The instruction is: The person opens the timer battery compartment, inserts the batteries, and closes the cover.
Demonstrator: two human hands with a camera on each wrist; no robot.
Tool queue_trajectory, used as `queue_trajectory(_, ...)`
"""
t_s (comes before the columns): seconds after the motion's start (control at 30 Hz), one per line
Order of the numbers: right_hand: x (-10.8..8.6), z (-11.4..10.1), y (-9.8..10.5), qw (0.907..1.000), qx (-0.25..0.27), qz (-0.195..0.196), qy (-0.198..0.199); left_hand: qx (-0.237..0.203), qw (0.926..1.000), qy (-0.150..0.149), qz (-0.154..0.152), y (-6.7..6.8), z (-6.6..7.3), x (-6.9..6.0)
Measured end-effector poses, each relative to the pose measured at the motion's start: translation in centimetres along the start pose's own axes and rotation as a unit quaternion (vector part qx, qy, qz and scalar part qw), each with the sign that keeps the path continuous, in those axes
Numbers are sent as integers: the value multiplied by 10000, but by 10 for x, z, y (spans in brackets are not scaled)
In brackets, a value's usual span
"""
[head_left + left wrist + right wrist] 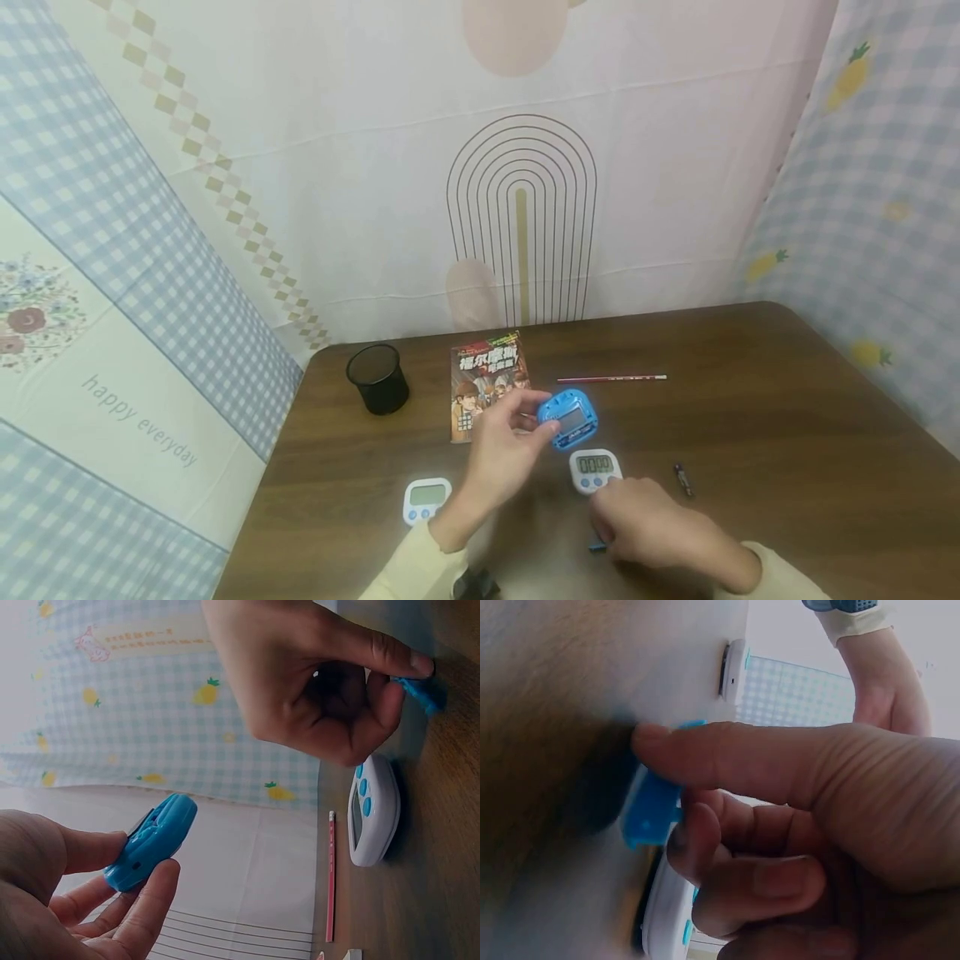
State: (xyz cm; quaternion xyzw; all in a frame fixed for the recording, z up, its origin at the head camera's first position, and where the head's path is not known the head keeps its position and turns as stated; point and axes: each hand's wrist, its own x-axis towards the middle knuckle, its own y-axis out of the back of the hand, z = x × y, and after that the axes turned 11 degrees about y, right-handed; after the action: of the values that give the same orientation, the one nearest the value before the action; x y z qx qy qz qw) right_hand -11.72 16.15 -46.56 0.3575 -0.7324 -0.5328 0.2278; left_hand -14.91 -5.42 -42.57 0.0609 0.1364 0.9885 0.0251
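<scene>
left hand (506,443): thumb and fingertips clamped on the edge of the blue, rounded plastic timer (567,419), held above the brown wooden tabletop (337,500); a one-sided push could twist it out of that pinch.
timer's near edge: a slot appears open, with what looks like a battery inside; more tilt might let it slide out.
right hand (637,521): thumb and finger pinching the small, flat blue plastic cover (651,814) low by the tabletop; a slipping thumb could flick it away or strain its small tab.
white, rounded plastic timer with blue buttons (595,470): partly behind the right hand, contact unclear; a stray knuckle could press a button.
dark, cylindrical battery (683,480): loose, right of the right hand; a brushing sleeve could roll it.
</scene>
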Motion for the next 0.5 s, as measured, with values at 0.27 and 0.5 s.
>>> queue_trajectory(0.27, -2, 2, 3, 9998, 153, -16, 97, 32, 10000, 12, -5, -1, 0, 0)
queue_trajectory(0.5, -2, 4, 15, 9967, 606, 31, 535, 22, 10000, -55, 17, 0, 0, 0)
